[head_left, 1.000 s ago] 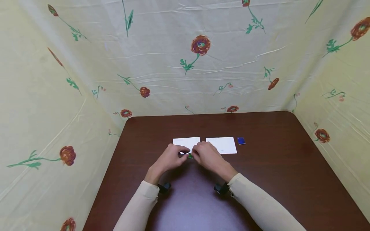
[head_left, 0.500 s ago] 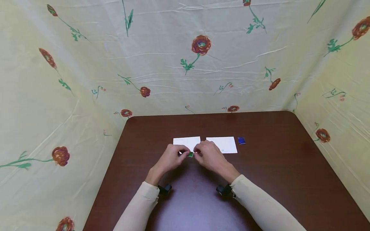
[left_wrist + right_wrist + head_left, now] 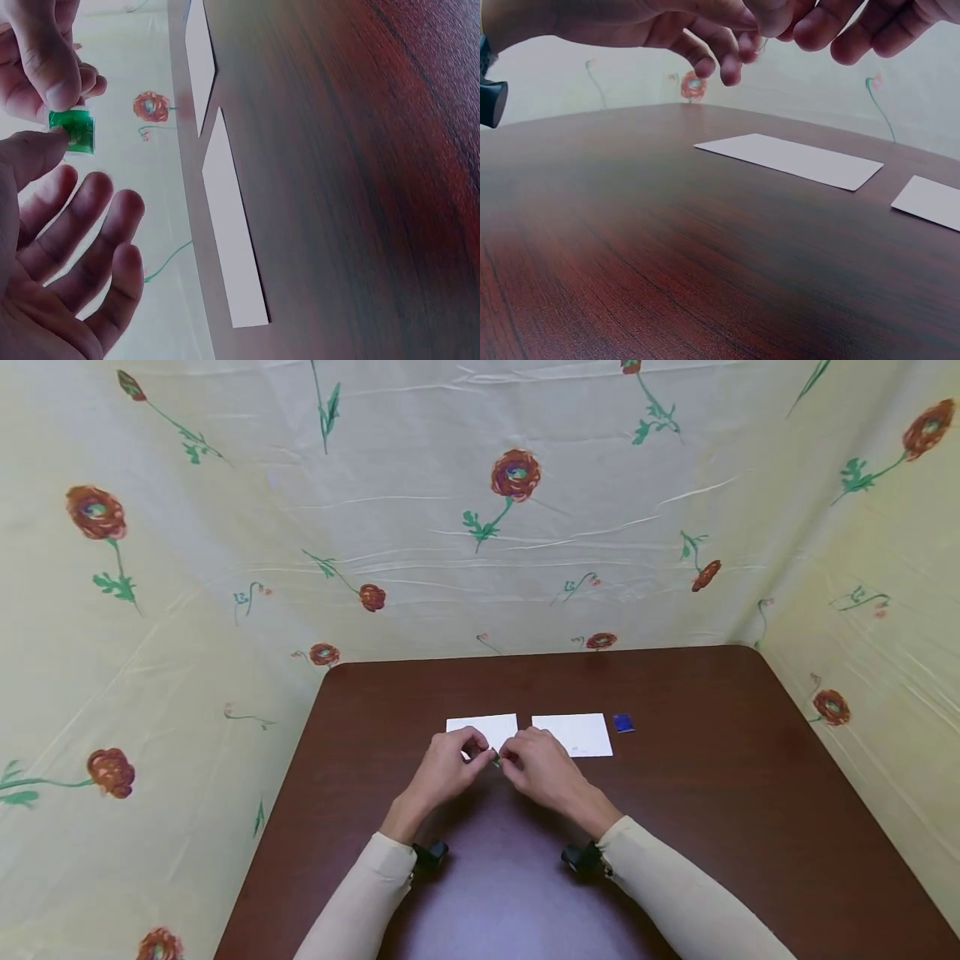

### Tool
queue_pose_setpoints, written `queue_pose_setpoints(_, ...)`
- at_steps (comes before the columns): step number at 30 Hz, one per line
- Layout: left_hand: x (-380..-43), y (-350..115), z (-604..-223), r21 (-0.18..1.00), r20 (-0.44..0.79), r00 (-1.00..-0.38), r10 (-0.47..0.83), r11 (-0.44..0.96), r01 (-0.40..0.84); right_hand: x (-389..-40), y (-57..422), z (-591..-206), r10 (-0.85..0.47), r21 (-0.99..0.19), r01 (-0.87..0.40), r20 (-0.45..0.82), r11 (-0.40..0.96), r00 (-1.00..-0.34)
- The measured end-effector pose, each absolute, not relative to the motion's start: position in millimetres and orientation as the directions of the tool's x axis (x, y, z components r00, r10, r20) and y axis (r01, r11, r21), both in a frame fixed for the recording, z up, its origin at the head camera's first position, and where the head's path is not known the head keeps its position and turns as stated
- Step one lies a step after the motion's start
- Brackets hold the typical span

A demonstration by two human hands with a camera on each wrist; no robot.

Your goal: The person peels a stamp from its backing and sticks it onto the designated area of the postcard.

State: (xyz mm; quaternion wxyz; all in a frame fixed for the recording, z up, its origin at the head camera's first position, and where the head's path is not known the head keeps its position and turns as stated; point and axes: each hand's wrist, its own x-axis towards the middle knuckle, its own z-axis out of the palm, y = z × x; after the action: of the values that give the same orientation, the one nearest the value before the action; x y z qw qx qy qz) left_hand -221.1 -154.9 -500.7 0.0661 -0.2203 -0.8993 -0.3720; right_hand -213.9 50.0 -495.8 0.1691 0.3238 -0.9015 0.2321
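Note:
A small green square packet with clear, shiny edges is held up between my two hands. In the left wrist view, my right hand pinches its upper edge between thumb and finger. My left hand's thumb lies against the packet's lower corner, and the other left fingers are spread and bent below. From the head view, my left hand and right hand meet over the near edge of the left white card, with only a sliver of the green packet showing. The right wrist view mostly hides it.
A second white card lies flat to the right of the first, bearing a tiny mark. Beyond it is a small dark-blue square packet. The brown wooden table ends at flower-patterned cloth walls.
The green packet has tilted between my fingers and shows less of its face in the head view. Both hands stay nearly in place, and the cards and blue packet lie as before.

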Motion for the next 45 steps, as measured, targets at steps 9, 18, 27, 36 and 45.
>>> queue_pose_setpoints(9,-218.6,-151.5,-499.5,0.629,0.226,-0.889,0.398,0.638,0.445,-214.7,48.8,-494.5,-0.519,-0.293,-0.669,0.449,0.683,-0.727)
queue_pose_setpoints(18,-213.4,-151.0,-499.1,0.653,0.199,-0.881,0.429,0.612,0.446,-211.8,49.7,-494.6,-0.526,-0.303,-0.654,0.409,0.693,-0.746)
queue_pose_setpoints(27,-211.4,-153.0,-501.6,0.655,0.192,-0.88,0.433,0.611,0.444,-209.4,49.2,-496.9,-0.518,-0.318,-0.644,0.4,0.696,-0.756)
queue_pose_setpoints(36,-209.6,-155.2,-504.1,0.672,0.198,-0.877,0.439,0.59,0.447,-207.5,48.3,-496.8,-0.524,-0.351,-0.641,0.377,0.682,-0.764)
queue_pose_setpoints(45,-208.0,-155.1,-504.7,0.677,0.186,-0.875,0.446,0.588,0.443,-207.3,50.1,-497.2,-0.53,-0.356,-0.638,0.36,0.683,-0.768)
